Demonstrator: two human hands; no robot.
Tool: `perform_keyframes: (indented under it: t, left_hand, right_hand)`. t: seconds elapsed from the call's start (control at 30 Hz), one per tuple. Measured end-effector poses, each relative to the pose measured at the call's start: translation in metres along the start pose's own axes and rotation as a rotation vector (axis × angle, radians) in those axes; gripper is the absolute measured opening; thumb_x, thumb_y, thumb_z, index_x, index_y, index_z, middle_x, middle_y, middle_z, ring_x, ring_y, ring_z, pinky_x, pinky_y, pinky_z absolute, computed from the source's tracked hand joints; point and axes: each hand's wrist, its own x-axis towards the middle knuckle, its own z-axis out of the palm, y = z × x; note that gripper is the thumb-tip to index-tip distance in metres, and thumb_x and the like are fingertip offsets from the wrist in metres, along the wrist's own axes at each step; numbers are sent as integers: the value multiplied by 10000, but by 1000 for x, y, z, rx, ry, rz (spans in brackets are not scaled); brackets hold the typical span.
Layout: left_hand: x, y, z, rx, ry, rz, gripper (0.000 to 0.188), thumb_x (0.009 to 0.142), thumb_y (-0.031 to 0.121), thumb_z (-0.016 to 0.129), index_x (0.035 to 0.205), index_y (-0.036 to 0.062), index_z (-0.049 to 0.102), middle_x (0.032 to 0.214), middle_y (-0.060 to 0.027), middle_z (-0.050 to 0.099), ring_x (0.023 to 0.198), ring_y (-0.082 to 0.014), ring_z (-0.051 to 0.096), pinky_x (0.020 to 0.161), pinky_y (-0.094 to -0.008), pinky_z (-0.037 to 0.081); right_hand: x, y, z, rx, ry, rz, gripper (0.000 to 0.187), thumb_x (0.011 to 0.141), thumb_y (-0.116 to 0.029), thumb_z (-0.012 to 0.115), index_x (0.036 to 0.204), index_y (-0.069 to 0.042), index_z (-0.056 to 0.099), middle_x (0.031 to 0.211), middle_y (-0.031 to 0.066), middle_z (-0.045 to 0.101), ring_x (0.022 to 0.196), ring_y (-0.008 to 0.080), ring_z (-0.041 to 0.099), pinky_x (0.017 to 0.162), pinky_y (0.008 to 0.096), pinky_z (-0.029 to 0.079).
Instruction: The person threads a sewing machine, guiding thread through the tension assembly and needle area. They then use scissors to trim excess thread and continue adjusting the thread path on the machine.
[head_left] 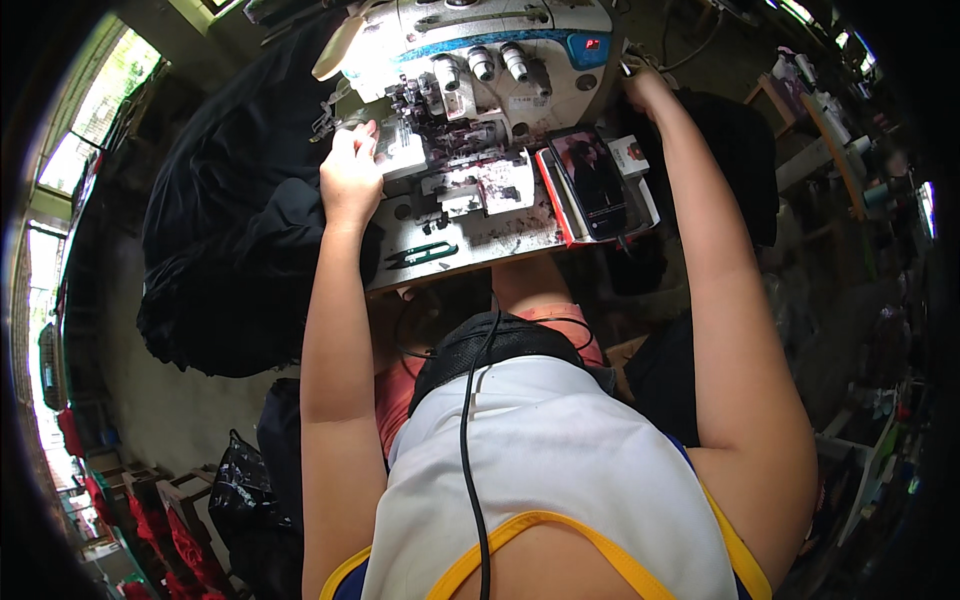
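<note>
An overlock sewing machine (480, 90), white with a blue stripe, stands before me under a bright lamp. My left hand (350, 175) is at its left end, fingers curled beside the light metal plate (403, 155) near the needle area. What lies between those fingers is hidden. My right hand (650, 92) reaches to the machine's right side, its fingers bent around something at the edge that I cannot make out. Green thread snips (422, 256) lie on the table's front edge, below my left hand's side of the machine.
A phone (588, 185) rests in a red-and-white box (555, 205) at the table's right. Black fabric (235, 220) is heaped to the left, with more dark cloth (735, 150) beyond my right arm. A black cable (468, 440) runs down my front. A black plastic bag (245, 475) sits lower left.
</note>
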Motion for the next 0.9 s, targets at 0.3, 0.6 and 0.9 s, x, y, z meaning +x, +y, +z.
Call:
perform_keyframes:
  t: [0.3, 0.6, 0.9]
  left_hand:
    - [3, -5, 4, -7, 21, -8, 99, 918, 70, 502, 879, -20, 514, 1142, -232, 632, 1038, -265, 646, 855, -312, 510]
    - [-2, 1, 1, 110, 67, -3, 99, 907, 103, 528, 866, 13, 537, 1099, -199, 656, 1017, -297, 650, 845, -339, 509]
    - [-6, -12, -6, 240, 94, 97, 112, 901, 100, 513, 904, 7, 575, 1069, -168, 667, 999, -298, 648, 850, -351, 513]
  right_hand:
    - [7, 23, 4, -94, 116, -242, 352, 850, -369, 646, 1070, -97, 687, 1080, 220, 653, 1019, 347, 630, 843, 412, 474]
    - [20, -20, 7, -54, -94, 155, 385, 830, -399, 615, 943, -39, 689, 761, 145, 626, 669, 240, 577, 561, 350, 464]
    - [63, 0, 37, -504, -61, -384, 411, 821, -367, 531, 1010, -38, 689, 1064, 230, 640, 1039, 372, 610, 839, 426, 501]
